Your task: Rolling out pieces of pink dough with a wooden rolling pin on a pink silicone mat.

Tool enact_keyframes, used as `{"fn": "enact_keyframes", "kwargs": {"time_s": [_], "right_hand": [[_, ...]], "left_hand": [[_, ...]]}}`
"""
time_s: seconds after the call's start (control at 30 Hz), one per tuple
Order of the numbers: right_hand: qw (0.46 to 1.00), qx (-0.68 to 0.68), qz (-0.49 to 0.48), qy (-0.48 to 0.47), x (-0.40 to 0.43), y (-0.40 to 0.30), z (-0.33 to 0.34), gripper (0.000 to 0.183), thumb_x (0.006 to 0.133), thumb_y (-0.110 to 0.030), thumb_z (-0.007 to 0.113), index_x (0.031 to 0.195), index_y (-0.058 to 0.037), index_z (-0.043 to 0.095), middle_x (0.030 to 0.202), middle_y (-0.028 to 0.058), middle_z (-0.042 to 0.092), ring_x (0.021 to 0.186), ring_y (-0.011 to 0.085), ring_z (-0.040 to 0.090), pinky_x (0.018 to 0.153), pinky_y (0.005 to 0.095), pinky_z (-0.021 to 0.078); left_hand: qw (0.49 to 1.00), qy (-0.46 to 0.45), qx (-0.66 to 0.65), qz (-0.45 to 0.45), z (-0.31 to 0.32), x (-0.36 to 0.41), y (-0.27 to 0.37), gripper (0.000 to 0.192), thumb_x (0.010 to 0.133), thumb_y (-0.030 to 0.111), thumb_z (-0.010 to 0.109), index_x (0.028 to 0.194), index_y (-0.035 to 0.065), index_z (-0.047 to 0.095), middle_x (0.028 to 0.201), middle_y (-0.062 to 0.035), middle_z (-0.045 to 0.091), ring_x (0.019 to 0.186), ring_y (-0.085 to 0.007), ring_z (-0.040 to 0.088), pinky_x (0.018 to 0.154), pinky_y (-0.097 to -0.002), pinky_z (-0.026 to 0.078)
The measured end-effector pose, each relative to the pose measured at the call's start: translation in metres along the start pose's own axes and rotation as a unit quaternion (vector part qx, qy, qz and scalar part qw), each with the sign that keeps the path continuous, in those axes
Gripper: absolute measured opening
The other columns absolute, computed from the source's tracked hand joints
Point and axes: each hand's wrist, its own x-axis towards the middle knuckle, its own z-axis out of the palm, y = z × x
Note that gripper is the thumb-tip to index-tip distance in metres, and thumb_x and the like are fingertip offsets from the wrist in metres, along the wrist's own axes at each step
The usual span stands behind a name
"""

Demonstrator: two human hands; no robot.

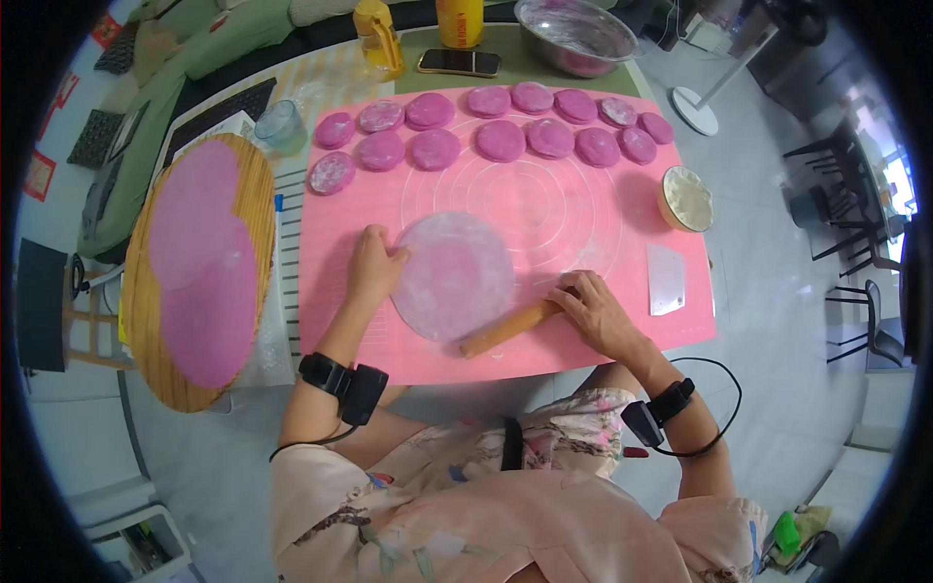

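Observation:
A thin round sheet of pale purple dough (pixel 455 277) lies floured on a pink silicone mat (pixel 342 218) with printed circles. My left hand (pixel 375 266) pinches the sheet's left edge between thumb and fingers. In my right hand (pixel 594 310) is the far end of a wooden rolling pin (pixel 506 331); its near end lies at the sheet's lower right edge. Behind the sheet, several thick purple dough discs (pixel 435 149) sit in two rows along the mat's back. Two rolled purple sheets (pixel 208 313) overlap on an oval wooden board (pixel 251 197) at the left.
A bowl of flour (pixel 686 200) and a translucent dough scraper (pixel 666 280) are at the mat's right side. Along the back stand a steel basin (pixel 576 36), a phone (pixel 459 63), a yellow jug (pixel 379 40) and a yellow container (pixel 461 22). A glass (pixel 280 127) stands beside the board.

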Motion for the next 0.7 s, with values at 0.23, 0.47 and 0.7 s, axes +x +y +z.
{"fn": "enact_keyframes", "kwargs": {"time_s": [0.23,0.47,0.7], "right_hand": [[0.996,-0.025,0.08,0.031,-0.009,-0.022,0.023,0.043,0.083,-0.014,0.059,0.122,0.0026,0.052,0.136,0.0221,0.042,0.132,0.04,0.034,0.111,0.0575,0.022],[0.967,-0.15,0.194,0.073,0.066,-0.02,0.054,0.057,0.091,-0.026,0.047,0.138,0.0045,0.038,0.146,0.0236,0.034,0.141,0.0363,0.024,0.113,0.061,0.0084],[0.964,-0.132,0.193,0.124,0.124,0.005,0.058,0.059,0.09,-0.024,0.047,0.142,0.0006,0.033,0.146,0.0259,0.033,0.139,0.0383,0.026,0.113,0.0566,0.0115]], "left_hand": [[0.996,-0.084,0.026,-0.034,-0.012,0.013,0.04,0.029,0.072,0.023,0.078,0.088,0.0028,0.064,0.076,-0.0101,0.066,0.076,-0.0282,0.066,0.07,-0.0404,0.049],[0.981,-0.055,-0.16,0.094,0.022,0.059,0.038,0.025,0.075,0.021,0.075,0.086,0.0008,0.066,0.076,-0.0143,0.067,0.068,-0.0278,0.064,0.063,-0.0375,0.049],[0.99,-0.137,-0.044,0.01,0.015,0.069,0.05,0.034,0.072,0.033,0.078,0.079,0.0013,0.068,0.072,-0.0148,0.066,0.065,-0.0237,0.064,0.06,-0.0366,0.048]]}}
